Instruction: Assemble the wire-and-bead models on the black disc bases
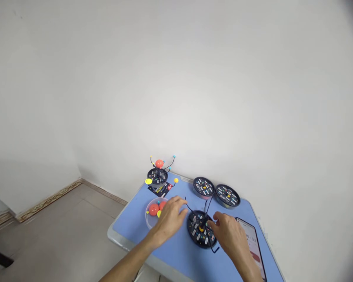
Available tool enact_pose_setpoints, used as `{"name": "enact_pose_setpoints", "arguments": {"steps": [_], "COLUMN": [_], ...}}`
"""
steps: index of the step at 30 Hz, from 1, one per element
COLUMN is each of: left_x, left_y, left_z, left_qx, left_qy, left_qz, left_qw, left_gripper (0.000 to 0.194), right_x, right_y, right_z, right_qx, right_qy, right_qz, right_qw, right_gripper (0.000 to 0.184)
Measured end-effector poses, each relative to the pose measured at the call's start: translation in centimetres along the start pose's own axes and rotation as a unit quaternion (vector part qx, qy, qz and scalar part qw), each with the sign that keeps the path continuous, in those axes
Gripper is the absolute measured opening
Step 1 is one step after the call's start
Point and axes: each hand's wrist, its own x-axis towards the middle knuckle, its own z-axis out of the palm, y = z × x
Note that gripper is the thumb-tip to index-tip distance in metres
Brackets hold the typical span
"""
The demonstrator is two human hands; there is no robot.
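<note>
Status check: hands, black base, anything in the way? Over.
Left hand open near the black base. Right hand at its rods, grip unclear. Base on blue table. Left hand partly hides plastic bowl.

Plain, smooth white wall (pixel 194 98) filling most of the view, with two tiny dark marks (pixel 21 17) high on the left. Meeting it at an inside corner, a second white wall (pixel 26 117) on the left, ending near the view's edge in an outer corner. Along the foot of both, a brown baseboard (pixel 51 199) with a scrolling pattern. Below, a grey-beige floor (pixel 76 235) with faint straight joint lines (pixel 97 208). At lower left, part of a black object (pixel 0 255), cut off and hard to identify. Close to the larger wall, a blue tabletop (pixel 129 227) with a pale, rounded rim. Soft light, brightest mid-wall, dimmer towards the left corner.
</note>
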Motion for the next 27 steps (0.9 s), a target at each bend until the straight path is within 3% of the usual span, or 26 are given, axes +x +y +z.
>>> {"name": "enact_pose_setpoints", "arguments": {"steps": [4, 8, 11, 13, 21, 27], "left_x": [-1.5, -2.4, -2.6, -2.6, -2.2, -2.0], "left_y": [-3.6, -5.5, -6.0, -6.2, -7.0, -7.5], "left_z": [-4.6, -6.9, -6.7, -6.4, -5.8, -5.6], "left_qx": [0.118, 0.244, 0.285, 0.294, 0.310, 0.299], "left_qy": [0.022, -0.056, -0.096, -0.101, -0.110, -0.110], "left_qz": [-0.033, -0.031, -0.022, -0.020, -0.019, -0.014], "left_qw": [0.992, 0.968, 0.953, 0.950, 0.944, 0.948], "left_gripper": [0.028, 0.030, 0.024, 0.023, 0.022, 0.027], "right_x": [-1.5, -3.2, -4.0, -3.9, 0.5, 1.1], "right_y": [0.1, -2.2, -5.6, -7.8, -13.0, -14.9], "right_z": [-1.2, -0.4, 1.1, 2.1, 4.8, 6.4], "right_qx": [0.024, 0.112, 0.167, 0.179, 0.095, 0.039], "right_qy": [0.085, 0.120, 0.069, 0.026, -0.011, -0.027], "right_qz": [-0.002, -0.099, -0.185, -0.207, -0.224, -0.196], "right_qw": [0.996, 0.981, 0.966, 0.961, 0.970, 0.980], "right_gripper": [0.025, 0.023, 0.023, 0.021, 0.034, 0.033]}}
